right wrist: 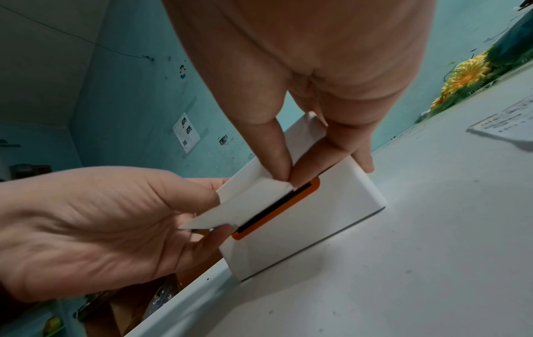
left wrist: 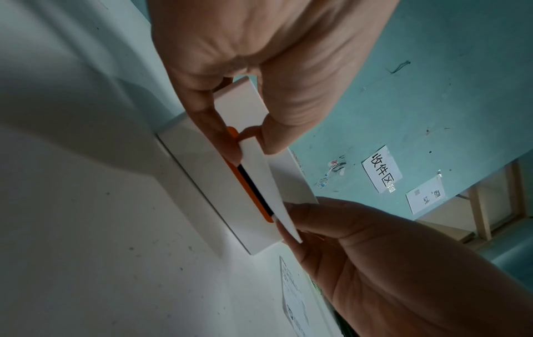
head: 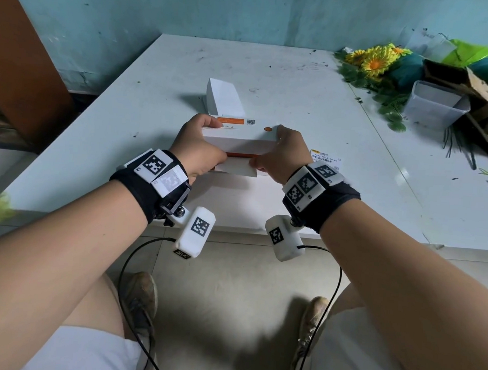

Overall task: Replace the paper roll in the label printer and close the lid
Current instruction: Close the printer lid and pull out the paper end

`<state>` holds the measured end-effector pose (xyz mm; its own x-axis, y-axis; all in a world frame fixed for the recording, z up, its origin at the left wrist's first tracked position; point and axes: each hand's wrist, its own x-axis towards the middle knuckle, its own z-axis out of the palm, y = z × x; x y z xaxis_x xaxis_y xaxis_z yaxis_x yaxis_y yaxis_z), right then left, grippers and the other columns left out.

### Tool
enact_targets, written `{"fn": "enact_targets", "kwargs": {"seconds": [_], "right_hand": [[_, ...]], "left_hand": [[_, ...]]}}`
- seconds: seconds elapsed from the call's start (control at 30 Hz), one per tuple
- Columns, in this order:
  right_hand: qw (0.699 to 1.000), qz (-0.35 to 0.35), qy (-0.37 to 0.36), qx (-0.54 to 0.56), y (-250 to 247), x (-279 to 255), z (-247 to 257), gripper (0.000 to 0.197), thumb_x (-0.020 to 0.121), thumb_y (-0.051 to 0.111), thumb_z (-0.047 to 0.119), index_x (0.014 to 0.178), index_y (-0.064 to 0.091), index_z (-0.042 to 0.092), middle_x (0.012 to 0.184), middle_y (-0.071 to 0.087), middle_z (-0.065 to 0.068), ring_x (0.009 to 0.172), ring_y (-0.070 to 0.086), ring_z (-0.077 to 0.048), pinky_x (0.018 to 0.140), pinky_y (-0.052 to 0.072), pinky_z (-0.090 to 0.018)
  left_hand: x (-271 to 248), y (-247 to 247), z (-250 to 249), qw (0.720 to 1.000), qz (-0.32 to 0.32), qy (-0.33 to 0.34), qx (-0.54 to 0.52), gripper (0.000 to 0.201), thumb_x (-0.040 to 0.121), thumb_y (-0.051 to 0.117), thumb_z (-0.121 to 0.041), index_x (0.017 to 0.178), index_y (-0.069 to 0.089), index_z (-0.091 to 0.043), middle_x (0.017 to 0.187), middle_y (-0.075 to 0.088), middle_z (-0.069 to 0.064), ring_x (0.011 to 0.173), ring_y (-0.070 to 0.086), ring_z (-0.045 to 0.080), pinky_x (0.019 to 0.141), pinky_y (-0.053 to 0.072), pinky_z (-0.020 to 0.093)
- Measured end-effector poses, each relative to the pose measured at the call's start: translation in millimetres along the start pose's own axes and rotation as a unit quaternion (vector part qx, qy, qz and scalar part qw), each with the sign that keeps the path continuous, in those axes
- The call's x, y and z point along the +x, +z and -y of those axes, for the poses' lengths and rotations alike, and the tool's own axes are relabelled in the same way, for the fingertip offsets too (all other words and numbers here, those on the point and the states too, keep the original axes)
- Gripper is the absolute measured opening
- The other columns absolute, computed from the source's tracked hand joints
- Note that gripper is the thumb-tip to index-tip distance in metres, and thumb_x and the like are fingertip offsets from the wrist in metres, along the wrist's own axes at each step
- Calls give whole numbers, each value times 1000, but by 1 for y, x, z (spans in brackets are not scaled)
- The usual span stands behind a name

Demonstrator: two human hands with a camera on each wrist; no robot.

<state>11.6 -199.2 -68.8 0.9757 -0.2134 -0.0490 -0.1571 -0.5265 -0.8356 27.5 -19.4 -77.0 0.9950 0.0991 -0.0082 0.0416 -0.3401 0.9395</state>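
Observation:
The white label printer (head: 239, 141) stands in the middle of the table with its lid down. A white paper strip (head: 235, 167) sticks out of the orange-framed slot (right wrist: 277, 209) on its front. My left hand (head: 199, 155) pinches the strip's left end between thumb and finger, seen close in the left wrist view (left wrist: 253, 159). My right hand (head: 274, 158) pinches the strip's right corner (right wrist: 284, 182) with thumb and index finger, while its other fingers lie along the printer's right side. A white stack of folded paper (head: 225, 97) stands just behind the printer.
A printed label sheet (head: 325, 156) lies right of the printer. At the back right are a clear plastic tub (head: 436, 105), artificial sunflowers (head: 377, 62) and a cardboard box (head: 481, 91). The table's front edge (head: 235, 232) is just under my wrists.

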Motion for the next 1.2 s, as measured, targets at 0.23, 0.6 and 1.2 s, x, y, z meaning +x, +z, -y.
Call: {"fn": "enact_targets", "kwargs": {"seconds": [0.23,0.6,1.2], "right_hand": [[1000,0,7,10,4,-2,4,54,64,87,4,113,65,13,107,72,-13,96,75,-36,73,69,-47],[1000,7,-1,0,-2,-2,-1,60,77,83,8,131,62,21,121,71,-8,107,70,-29,84,59,-34],[999,-6,-6,45,7,-10,2,67,53,88,21,115,64,22,108,73,-6,98,74,-32,80,67,-50]], "left_hand": [[0,2,1,1000,-3,1,-11,56,65,67,-4,115,61,-29,126,58,5,98,59,22,61,48,26],[0,3,0,1000,-16,2,11,61,55,63,-11,113,60,-32,132,55,8,109,61,27,78,64,42],[-4,6,-1,1000,-4,-16,11,60,59,67,-12,111,55,-40,133,49,4,112,62,29,76,66,47]]}}
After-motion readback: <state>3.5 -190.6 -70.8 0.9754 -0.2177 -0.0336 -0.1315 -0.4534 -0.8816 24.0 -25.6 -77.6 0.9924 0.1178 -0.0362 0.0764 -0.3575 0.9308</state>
